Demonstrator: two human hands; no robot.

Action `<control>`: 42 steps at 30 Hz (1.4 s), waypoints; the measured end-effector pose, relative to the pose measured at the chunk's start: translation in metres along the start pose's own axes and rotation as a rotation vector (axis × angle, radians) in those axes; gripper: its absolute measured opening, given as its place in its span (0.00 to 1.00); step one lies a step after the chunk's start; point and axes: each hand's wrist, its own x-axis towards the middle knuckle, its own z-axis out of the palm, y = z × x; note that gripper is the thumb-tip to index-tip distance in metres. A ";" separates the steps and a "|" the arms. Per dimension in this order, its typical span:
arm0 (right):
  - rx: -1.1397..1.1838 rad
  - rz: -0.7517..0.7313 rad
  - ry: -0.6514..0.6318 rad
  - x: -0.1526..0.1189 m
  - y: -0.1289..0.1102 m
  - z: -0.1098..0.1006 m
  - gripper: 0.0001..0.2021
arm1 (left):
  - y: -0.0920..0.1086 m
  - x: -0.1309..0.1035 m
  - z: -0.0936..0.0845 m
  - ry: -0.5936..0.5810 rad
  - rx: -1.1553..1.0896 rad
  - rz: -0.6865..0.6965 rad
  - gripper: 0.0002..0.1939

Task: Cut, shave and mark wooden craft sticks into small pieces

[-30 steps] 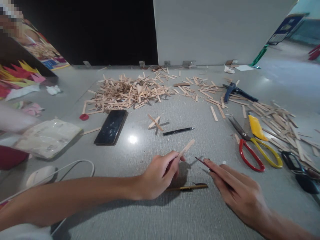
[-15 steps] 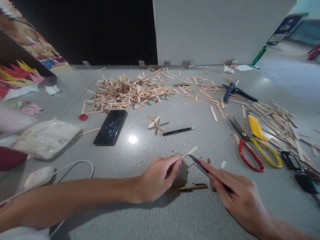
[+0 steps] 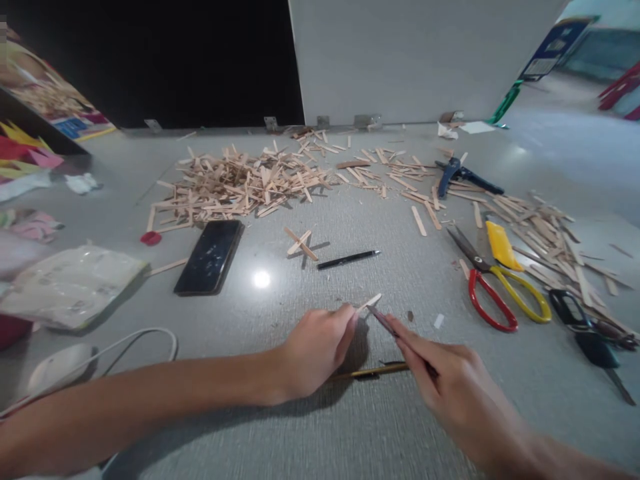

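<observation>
My left hand (image 3: 320, 347) is closed around a wooden craft stick (image 3: 371, 301), whose free end sticks out past the fingertips to the upper right. My right hand (image 3: 450, 380) grips a slim dark craft knife (image 3: 387, 323); its blade tip meets the stick close to my left fingers. The knife's handle is partly hidden in the palm. On the table below both hands lies a thin yellowish rod-like tool (image 3: 373, 371), partly covered by them. Just beyond, a small crossed piece made of craft sticks (image 3: 301, 243) stands near a black pen (image 3: 349, 259).
A large heap of craft sticks (image 3: 250, 183) lies at the back. A phone (image 3: 210, 257), a plastic packet (image 3: 75, 283) and a white corded mouse (image 3: 60, 367) are on the left. Red-and-yellow-handled scissors (image 3: 483, 267), blue pliers (image 3: 455, 175) and more sticks (image 3: 555, 233) lie right.
The whole view has shifted, so the table's things appear farther left. The stick now looks more edge-on, and the knife blade overlaps it. Both hands keep their grips.
</observation>
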 end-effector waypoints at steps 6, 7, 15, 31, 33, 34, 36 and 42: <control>0.121 0.091 -0.026 0.006 -0.006 0.001 0.22 | 0.000 0.000 0.000 0.004 0.021 -0.004 0.18; 0.129 0.106 -0.030 0.006 -0.006 0.001 0.22 | 0.000 0.001 0.000 0.007 0.025 -0.005 0.19; 0.269 0.221 -0.055 0.009 -0.003 0.000 0.21 | 0.000 0.001 0.001 0.042 0.033 0.032 0.23; 0.683 0.500 -0.231 0.020 -0.007 -0.004 0.29 | 0.000 0.002 0.001 0.039 -0.008 0.009 0.20; 0.683 0.513 -0.231 0.019 -0.007 -0.004 0.30 | 0.000 0.002 0.000 0.033 -0.026 -0.019 0.20; 0.687 0.519 -0.237 0.018 -0.007 -0.004 0.30 | 0.000 0.002 0.000 0.039 -0.035 -0.033 0.20; 0.715 0.534 -0.258 0.017 -0.008 -0.006 0.31 | 0.000 0.002 -0.001 0.062 -0.053 -0.057 0.20; 0.724 0.466 -0.220 0.015 -0.012 -0.011 0.27 | 0.003 0.003 -0.005 0.116 -0.122 -0.075 0.19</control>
